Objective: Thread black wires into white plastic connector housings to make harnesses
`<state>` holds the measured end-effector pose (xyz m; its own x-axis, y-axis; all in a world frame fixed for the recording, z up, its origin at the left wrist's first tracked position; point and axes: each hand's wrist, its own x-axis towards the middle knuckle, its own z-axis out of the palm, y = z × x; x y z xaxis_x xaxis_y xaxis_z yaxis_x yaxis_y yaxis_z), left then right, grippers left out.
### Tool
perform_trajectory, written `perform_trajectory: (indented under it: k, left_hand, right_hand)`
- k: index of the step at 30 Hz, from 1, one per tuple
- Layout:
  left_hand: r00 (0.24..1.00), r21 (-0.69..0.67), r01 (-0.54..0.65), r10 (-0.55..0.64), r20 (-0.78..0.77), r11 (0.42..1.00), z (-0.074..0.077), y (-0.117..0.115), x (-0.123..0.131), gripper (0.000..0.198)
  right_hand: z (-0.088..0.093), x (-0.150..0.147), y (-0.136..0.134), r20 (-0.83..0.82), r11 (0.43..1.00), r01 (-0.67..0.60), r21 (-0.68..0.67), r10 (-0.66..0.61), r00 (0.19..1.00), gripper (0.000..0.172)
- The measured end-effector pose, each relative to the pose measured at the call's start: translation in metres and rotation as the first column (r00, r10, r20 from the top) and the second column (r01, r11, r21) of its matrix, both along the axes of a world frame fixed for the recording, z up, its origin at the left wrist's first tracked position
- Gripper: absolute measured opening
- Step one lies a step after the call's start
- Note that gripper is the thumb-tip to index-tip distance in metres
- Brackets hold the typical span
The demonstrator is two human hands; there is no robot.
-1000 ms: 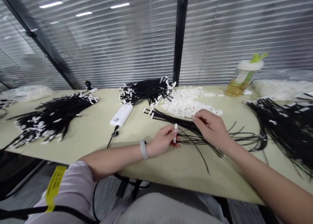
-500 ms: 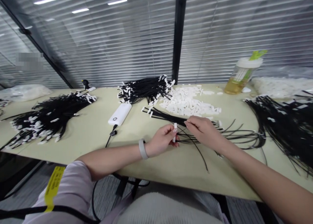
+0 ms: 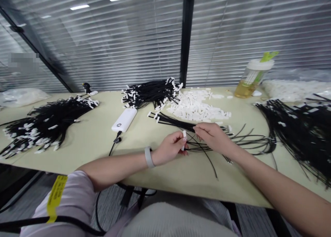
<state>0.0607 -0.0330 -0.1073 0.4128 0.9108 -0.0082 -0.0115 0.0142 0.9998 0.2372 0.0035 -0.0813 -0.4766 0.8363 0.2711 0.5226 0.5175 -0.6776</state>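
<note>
Between the thumb and fingers of my left hand (image 3: 170, 148) is a small white connector housing (image 3: 184, 139), held upright. My right hand (image 3: 210, 136) is just to its right, fingers pinched together over some thin black wires (image 3: 199, 147); the fingertips are partly hidden, but a wire seems to be in them. Loose wires spread on the table below and to the right of both hands. Behind them lies a small bundle of black wires (image 3: 173, 121) with white connectors on its left ends. A heap of white connector housings (image 3: 199, 106) lies beyond my right hand.
A finished-looking wire pile (image 3: 152, 92) lies at the back. More black wires lie at left (image 3: 51, 121) and right (image 3: 297, 137). A white power bank (image 3: 124, 119) with a cable sits left of centre. A bottle of yellowish drink (image 3: 252, 78) and a plastic bag (image 3: 297, 87) stand at back right.
The whole view has shifted slightly, so things appear a little further left. Both hands keep nearly the same pose, the left still on the connector housing and the right among the wires.
</note>
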Motion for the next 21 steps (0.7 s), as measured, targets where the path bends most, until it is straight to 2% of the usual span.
perform_trajectory:
  k: [6,10,12,16,21]
  left_hand:
    - [0.999,0.05,0.013,-0.011,-0.041,0.999,-0.0015,-0.0034,0.0008,0.026]
    - [0.998,0.063,0.01,-0.005,-0.067,0.998,-0.0037,-0.003,0.0003,0.024]
    - [0.997,0.068,0.0,0.005,-0.077,0.998,-0.0039,-0.0025,0.0003,0.024]
    - [0.996,0.077,-0.01,0.017,-0.091,0.997,-0.0033,-0.0024,0.0008,0.024]
    - [0.995,0.081,-0.003,0.012,-0.103,0.997,-0.0028,-0.005,0.0007,0.024]
  right_hand:
    - [0.0015,0.0001,0.0001,-0.024,0.983,-0.044,-0.179,0.041,0.999,0.035]
    - [0.0008,-0.0019,-0.0001,-0.019,0.973,-0.073,-0.221,0.07,0.997,0.035]
    - [0.0001,-0.0025,-0.0003,-0.01,0.98,-0.068,-0.188,0.067,0.998,0.035]
    - [0.001,-0.0031,-0.0021,0.004,1.0,-0.014,-0.003,0.014,1.0,0.027]
    - [-0.0004,-0.0061,-0.0085,0.02,0.988,-0.024,0.151,0.022,1.0,0.016]
